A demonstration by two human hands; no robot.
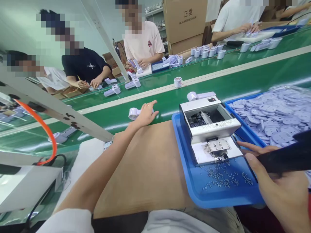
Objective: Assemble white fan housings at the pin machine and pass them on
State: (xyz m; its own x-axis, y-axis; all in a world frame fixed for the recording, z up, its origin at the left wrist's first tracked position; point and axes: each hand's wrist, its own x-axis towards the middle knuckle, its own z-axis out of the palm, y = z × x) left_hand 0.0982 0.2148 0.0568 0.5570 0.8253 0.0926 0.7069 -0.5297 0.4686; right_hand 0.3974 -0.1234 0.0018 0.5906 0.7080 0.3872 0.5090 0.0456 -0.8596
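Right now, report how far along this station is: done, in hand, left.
Done: nothing finished shows on the brown board. In hand: the left hand reaches to a white part on the green belt; the right hand holds a black tool by the screw feeder. Left: loose screws in the blue tray and a bin of white plates.

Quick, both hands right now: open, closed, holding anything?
Left hand: open, fingers spread, reaching onto the white plastic part on the green belt.
Right hand: closed around a black tool beside the blue tray.
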